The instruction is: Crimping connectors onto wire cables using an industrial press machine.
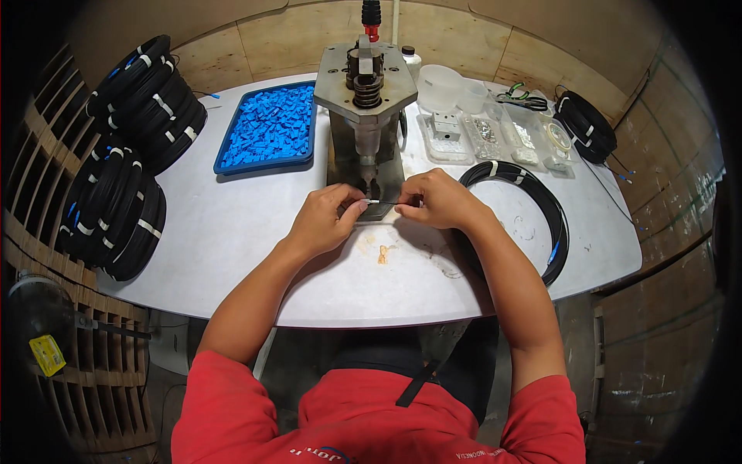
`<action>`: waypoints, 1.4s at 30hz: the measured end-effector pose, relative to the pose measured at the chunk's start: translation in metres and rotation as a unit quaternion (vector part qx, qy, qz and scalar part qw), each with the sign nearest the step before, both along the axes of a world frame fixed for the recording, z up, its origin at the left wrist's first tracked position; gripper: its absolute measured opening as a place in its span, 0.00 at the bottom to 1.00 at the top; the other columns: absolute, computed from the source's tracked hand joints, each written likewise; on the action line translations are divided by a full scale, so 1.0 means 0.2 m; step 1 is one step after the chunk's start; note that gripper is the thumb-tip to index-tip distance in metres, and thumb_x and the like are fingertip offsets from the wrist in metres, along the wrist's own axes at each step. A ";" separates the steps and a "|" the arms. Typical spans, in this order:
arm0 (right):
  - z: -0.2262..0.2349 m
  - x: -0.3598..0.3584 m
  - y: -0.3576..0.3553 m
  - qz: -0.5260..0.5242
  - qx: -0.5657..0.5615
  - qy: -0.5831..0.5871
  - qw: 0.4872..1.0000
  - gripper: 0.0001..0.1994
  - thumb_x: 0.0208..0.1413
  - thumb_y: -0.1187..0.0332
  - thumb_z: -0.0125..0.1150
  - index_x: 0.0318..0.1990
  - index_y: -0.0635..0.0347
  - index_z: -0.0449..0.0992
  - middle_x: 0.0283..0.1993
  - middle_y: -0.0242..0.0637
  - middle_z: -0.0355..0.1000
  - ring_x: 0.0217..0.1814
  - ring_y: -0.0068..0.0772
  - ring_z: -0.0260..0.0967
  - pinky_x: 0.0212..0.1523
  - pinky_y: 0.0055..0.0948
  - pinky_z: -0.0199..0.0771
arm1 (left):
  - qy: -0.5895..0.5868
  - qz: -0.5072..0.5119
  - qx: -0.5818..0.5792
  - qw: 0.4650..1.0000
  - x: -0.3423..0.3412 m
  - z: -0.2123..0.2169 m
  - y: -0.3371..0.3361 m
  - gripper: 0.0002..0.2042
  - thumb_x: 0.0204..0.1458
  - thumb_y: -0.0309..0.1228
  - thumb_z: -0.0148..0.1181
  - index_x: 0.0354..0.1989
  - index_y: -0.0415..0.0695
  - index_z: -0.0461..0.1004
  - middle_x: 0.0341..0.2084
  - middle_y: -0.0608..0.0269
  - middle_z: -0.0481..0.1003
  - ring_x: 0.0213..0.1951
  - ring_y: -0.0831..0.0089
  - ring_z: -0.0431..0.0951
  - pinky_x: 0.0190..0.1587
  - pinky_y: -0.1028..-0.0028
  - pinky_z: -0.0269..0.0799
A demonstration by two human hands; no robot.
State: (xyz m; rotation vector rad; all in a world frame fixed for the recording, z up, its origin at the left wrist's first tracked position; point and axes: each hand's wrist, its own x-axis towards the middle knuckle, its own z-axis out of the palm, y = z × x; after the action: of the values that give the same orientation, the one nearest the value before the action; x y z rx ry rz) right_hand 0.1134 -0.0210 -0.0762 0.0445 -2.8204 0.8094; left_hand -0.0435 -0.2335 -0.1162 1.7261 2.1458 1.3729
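A metal press [337,87] stands on the table with its ram straight above my fingers. Just below that ram, a thin black cable [389,203] runs between my two hands. My left hand [325,220] is closed, thumb and forefinger pinching a small whitish fitting [373,202] at the cable's end. On the other side my right hand [439,199] grips the cable with curled fingers. Whether the fitting touches the press base cannot be made out. A coil of black cable [553,209] with a blue tip lies beside my right forearm, partly hidden under it.
Left of the press sits a dark blue tray [267,166] of small blue parts. Stacked black cable coils [158,116] fill the table's left end; another coil bundle [585,127] stands far right. Clear containers [483,135] of small parts and green-handled pliers [514,91] lie back right.
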 end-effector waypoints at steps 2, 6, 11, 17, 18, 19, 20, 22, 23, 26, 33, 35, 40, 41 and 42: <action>0.00 0.00 0.00 0.000 -0.001 -0.001 1.000 0.08 0.50 0.67 0.69 0.32 0.64 0.82 0.29 0.44 0.81 0.31 0.44 0.80 0.35 0.36 0.80 | -0.001 0.000 0.004 1.000 0.01 0.01 0.00 0.11 0.59 0.33 0.65 0.40 0.35 0.82 0.34 0.50 0.83 0.34 0.60 0.85 0.36 0.66 0.80; 0.01 0.00 0.00 -0.004 0.006 -0.002 1.000 0.08 0.50 0.68 0.69 0.31 0.64 0.82 0.30 0.44 0.81 0.31 0.45 0.80 0.35 0.36 0.79 | -0.008 -0.002 -0.002 1.000 0.00 0.01 0.00 0.10 0.59 0.31 0.65 0.40 0.35 0.81 0.34 0.50 0.83 0.35 0.60 0.85 0.37 0.66 0.80; -0.01 -0.01 0.00 0.018 0.027 0.025 0.999 0.07 0.53 0.69 0.69 0.35 0.64 0.83 0.30 0.41 0.80 0.30 0.35 0.78 0.33 0.33 0.77 | 0.012 -0.005 0.030 0.999 0.00 0.01 0.00 0.08 0.58 0.28 0.66 0.39 0.36 0.81 0.33 0.51 0.83 0.33 0.60 0.84 0.37 0.68 0.78; -0.03 -0.02 0.00 0.035 -0.081 -0.004 0.996 0.08 0.61 0.68 0.64 0.42 0.62 0.85 0.36 0.40 0.80 0.35 0.33 0.77 0.39 0.31 0.77 | 0.033 -0.024 0.064 0.997 0.01 0.01 0.01 0.05 0.56 0.25 0.68 0.38 0.37 0.82 0.30 0.53 0.82 0.30 0.61 0.82 0.35 0.67 0.76; -0.03 -0.01 0.00 0.037 -0.078 -0.025 0.996 0.08 0.61 0.68 0.64 0.42 0.62 0.85 0.37 0.40 0.80 0.36 0.32 0.76 0.41 0.30 0.77 | 0.039 -0.027 0.068 0.997 0.01 0.01 0.01 0.04 0.56 0.24 0.68 0.38 0.38 0.82 0.30 0.54 0.82 0.30 0.61 0.82 0.35 0.68 0.76; -0.03 -0.01 0.00 0.038 -0.076 -0.045 0.995 0.08 0.62 0.68 0.64 0.41 0.62 0.85 0.38 0.39 0.80 0.37 0.32 0.76 0.42 0.30 0.76 | 0.044 -0.030 0.072 0.996 0.01 0.01 0.01 0.04 0.55 0.24 0.68 0.38 0.38 0.83 0.30 0.54 0.82 0.30 0.62 0.82 0.35 0.68 0.76; -0.03 -0.01 0.00 0.038 -0.076 -0.045 0.995 0.08 0.62 0.68 0.64 0.41 0.62 0.85 0.38 0.39 0.80 0.37 0.32 0.76 0.42 0.30 0.76 | 0.044 -0.030 0.072 0.996 0.01 0.01 0.01 0.04 0.55 0.24 0.68 0.38 0.38 0.83 0.30 0.54 0.82 0.30 0.62 0.82 0.35 0.68 0.76; -0.03 -0.01 0.00 0.028 -0.077 -0.060 0.995 0.08 0.61 0.68 0.64 0.40 0.62 0.84 0.37 0.39 0.80 0.37 0.31 0.76 0.41 0.30 0.77 | 0.039 -0.028 0.062 0.997 0.01 0.01 0.00 0.04 0.55 0.23 0.68 0.38 0.38 0.83 0.30 0.54 0.82 0.31 0.62 0.82 0.35 0.69 0.76; -0.02 -0.01 0.00 0.028 -0.077 -0.060 0.995 0.08 0.61 0.68 0.64 0.40 0.62 0.84 0.37 0.39 0.80 0.37 0.31 0.76 0.41 0.30 0.77 | 0.039 -0.029 0.062 0.997 0.01 0.01 0.00 0.04 0.55 0.23 0.68 0.38 0.38 0.83 0.30 0.54 0.82 0.31 0.62 0.82 0.35 0.69 0.76; -0.02 -0.01 0.00 0.015 -0.058 -0.060 0.996 0.08 0.60 0.68 0.65 0.39 0.63 0.84 0.36 0.39 0.80 0.36 0.31 0.77 0.41 0.30 0.77 | 0.035 -0.034 0.074 0.996 0.01 0.02 0.00 0.05 0.55 0.24 0.68 0.38 0.38 0.83 0.31 0.54 0.82 0.31 0.62 0.83 0.36 0.69 0.77; -0.03 -0.02 0.00 0.016 -0.052 -0.045 0.998 0.08 0.58 0.68 0.65 0.37 0.64 0.83 0.36 0.40 0.81 0.37 0.32 0.78 0.41 0.30 0.78 | 0.026 -0.031 0.058 0.997 0.01 0.01 0.00 0.06 0.57 0.27 0.68 0.38 0.37 0.83 0.31 0.53 0.82 0.32 0.61 0.83 0.37 0.68 0.77; -0.03 -0.01 0.00 0.016 -0.050 -0.047 0.998 0.08 0.58 0.68 0.65 0.37 0.64 0.83 0.36 0.40 0.81 0.37 0.32 0.78 0.41 0.30 0.78 | 0.023 -0.033 0.056 0.998 0.01 0.01 0.00 0.06 0.57 0.27 0.67 0.38 0.37 0.83 0.31 0.53 0.82 0.32 0.61 0.83 0.37 0.68 0.77; -0.03 -0.01 0.00 0.011 -0.052 -0.060 0.997 0.08 0.58 0.68 0.65 0.37 0.64 0.83 0.36 0.40 0.81 0.37 0.32 0.78 0.41 0.30 0.78 | 0.025 -0.031 0.051 0.998 0.01 0.01 0.00 0.07 0.57 0.28 0.67 0.38 0.36 0.82 0.31 0.52 0.82 0.32 0.61 0.83 0.37 0.68 0.77; -0.03 -0.01 0.00 0.010 -0.052 -0.060 0.997 0.08 0.58 0.68 0.65 0.37 0.64 0.83 0.36 0.40 0.81 0.37 0.32 0.78 0.41 0.30 0.78 | 0.025 -0.031 0.051 0.998 0.01 0.01 0.00 0.07 0.57 0.28 0.67 0.38 0.36 0.82 0.31 0.52 0.82 0.32 0.61 0.83 0.37 0.68 0.77; -0.04 -0.01 0.00 0.013 -0.049 -0.054 0.997 0.08 0.59 0.68 0.64 0.37 0.64 0.83 0.36 0.40 0.81 0.36 0.32 0.78 0.41 0.30 0.78 | 0.023 -0.030 0.050 0.998 0.02 0.01 0.00 0.07 0.57 0.28 0.67 0.38 0.36 0.82 0.31 0.52 0.82 0.32 0.61 0.83 0.37 0.68 0.77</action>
State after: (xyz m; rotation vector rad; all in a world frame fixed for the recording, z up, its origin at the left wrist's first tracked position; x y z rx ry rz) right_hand 0.1109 -0.0209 -0.0835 0.0230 -2.8810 0.9838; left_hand -0.0404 -0.2341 -0.1137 1.8597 2.0637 1.4623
